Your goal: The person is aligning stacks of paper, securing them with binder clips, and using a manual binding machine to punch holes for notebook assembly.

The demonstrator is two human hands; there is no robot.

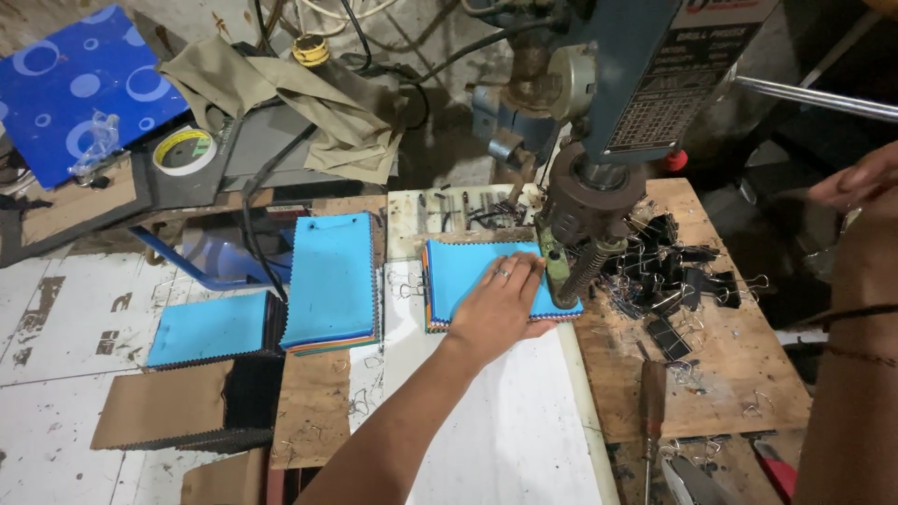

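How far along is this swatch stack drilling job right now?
Looks done: nothing I can confirm; holes aren't visible. In hand: the left hand presses a blue-topped swatch stack flat under the drill press, while the right hand reaches toward its feed handle. Possibly left: two more stacks beside it.

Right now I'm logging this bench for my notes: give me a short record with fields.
left hand: left hand flat on the blue swatch stack
right hand: right hand raised near the steel lever, not touching it
machine: drill press over the stack's right edge
nearby: binder clips, second blue stack, tape roll
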